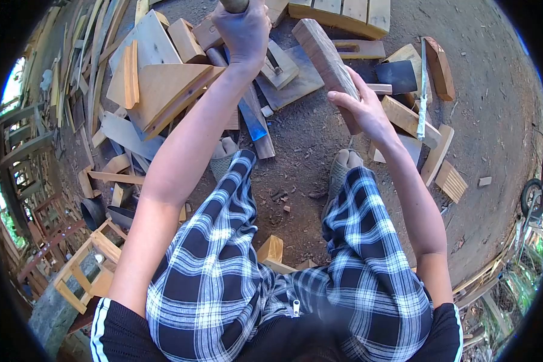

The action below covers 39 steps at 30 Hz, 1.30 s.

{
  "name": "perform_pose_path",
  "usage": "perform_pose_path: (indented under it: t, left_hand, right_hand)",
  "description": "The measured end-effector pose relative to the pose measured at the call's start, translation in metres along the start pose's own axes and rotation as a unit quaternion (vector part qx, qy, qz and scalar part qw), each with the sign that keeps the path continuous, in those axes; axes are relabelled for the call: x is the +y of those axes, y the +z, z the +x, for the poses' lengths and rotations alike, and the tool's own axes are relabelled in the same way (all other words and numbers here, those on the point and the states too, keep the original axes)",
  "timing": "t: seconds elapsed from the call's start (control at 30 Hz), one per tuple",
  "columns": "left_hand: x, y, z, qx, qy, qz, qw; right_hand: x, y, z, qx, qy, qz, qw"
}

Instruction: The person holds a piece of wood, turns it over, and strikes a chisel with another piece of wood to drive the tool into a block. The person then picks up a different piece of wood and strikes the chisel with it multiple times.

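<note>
My left hand [242, 35] is raised at the top of the head view, its fingers closed round what looks like a thick rounded wooden handle [234, 5]. The rest of that handle is cut off by the frame's edge. My right hand [365, 108] grips the lower part of a rough brown wood block [324, 55], thumb on the near face. The block stands tilted, its upper end leaning left towards my left hand. Below the hands lies a plank with a blue patch [253, 123].
Stacked boards and offcuts [169, 99] lie on the left. On the right are a long-bladed saw [423, 90], a dark flat blade-like piece [397, 76] and wood blocks [410, 120]. A small wooden frame [81, 271] stands lower left. My sandalled feet rest on the dirt floor [283, 175].
</note>
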<state>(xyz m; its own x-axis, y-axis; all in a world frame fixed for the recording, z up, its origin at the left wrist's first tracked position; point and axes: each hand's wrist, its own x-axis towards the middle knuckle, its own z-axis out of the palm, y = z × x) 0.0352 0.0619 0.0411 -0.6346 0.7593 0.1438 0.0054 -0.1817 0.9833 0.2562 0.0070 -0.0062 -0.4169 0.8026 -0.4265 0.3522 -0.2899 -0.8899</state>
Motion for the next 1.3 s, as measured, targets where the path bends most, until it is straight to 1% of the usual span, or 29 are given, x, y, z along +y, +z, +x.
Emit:
perform_pose_path:
  t: [0.1, 0.2, 0.3, 0.43, 0.5, 0.57, 0.6, 0.67, 0.73, 0.8, 1.03, 1.1, 1.13, 1.2, 1.3]
  left_hand:
    - [-0.004, -0.002, 0.004, -0.013, 0.024, -0.009, 1.0]
    - [-0.007, -0.002, 0.004, 0.001, 0.01, -0.005, 1.0]
    - [-0.007, -0.004, 0.004, -0.006, 0.003, 0.002, 1.0]
    - [-0.005, 0.0, -0.001, -0.007, 0.015, 0.012, 1.0]
    - [-0.003, 0.002, -0.005, -0.012, 0.092, 0.067, 0.993]
    - [-0.004, 0.001, -0.005, -0.025, 0.102, 0.086, 0.991]
    - [-0.005, 0.001, -0.006, -0.037, 0.111, 0.105, 0.988]
    - [-0.006, 0.001, -0.007, -0.03, 0.097, 0.086, 0.991]
    - [-0.004, 0.001, -0.007, -0.024, 0.084, 0.069, 0.994]
    - [-0.003, 0.001, -0.008, -0.022, 0.036, 0.006, 0.999]
    - [0.0, 0.001, -0.006, -0.026, 0.026, 0.001, 0.999]
    - [-0.001, 0.0, -0.007, -0.035, 0.058, 0.021, 0.997]
    - [-0.002, 0.001, -0.007, -0.035, 0.058, 0.021, 0.997]
    - [-0.002, 0.001, -0.008, -0.029, 0.07, 0.042, 0.996]
    - [-0.003, 0.001, -0.009, -0.018, 0.095, 0.066, 0.993]
  right_hand:
    - [0.0, 0.001, 0.001, 0.005, -0.001, -0.007, 1.0]
    - [0.0, 0.0, 0.0, 0.006, -0.005, -0.015, 1.0]
    - [0.0, 0.001, 0.001, 0.001, 0.001, -0.005, 1.0]
    - [-0.005, 0.0, 0.0, 0.005, -0.005, -0.015, 1.0]
    - [-0.01, 0.0, 0.0, 0.007, 0.002, -0.026, 1.0]
    - [-0.016, -0.002, 0.006, 0.011, -0.042, 0.004, 0.999]
    - [-0.02, -0.003, 0.008, 0.012, -0.041, 0.004, 0.999]
    - [-0.027, -0.006, 0.011, 0.02, -0.068, 0.0, 0.997]
    - [-0.028, -0.006, 0.012, 0.035, -0.067, -0.01, 0.997]
    - [-0.031, -0.007, 0.012, 0.037, -0.073, -0.017, 0.996]
    - [-0.024, -0.005, 0.007, 0.025, -0.055, -0.011, 0.998]
    - [-0.025, -0.005, 0.006, 0.019, -0.05, -0.005, 0.999]
    - [-0.027, -0.005, 0.006, 0.019, -0.05, -0.005, 0.999]
    - [-0.039, -0.006, 0.007, 0.055, -0.081, -0.04, 0.994]
    - [-0.08, -0.02, 0.008, 0.052, -0.165, -0.061, 0.983]
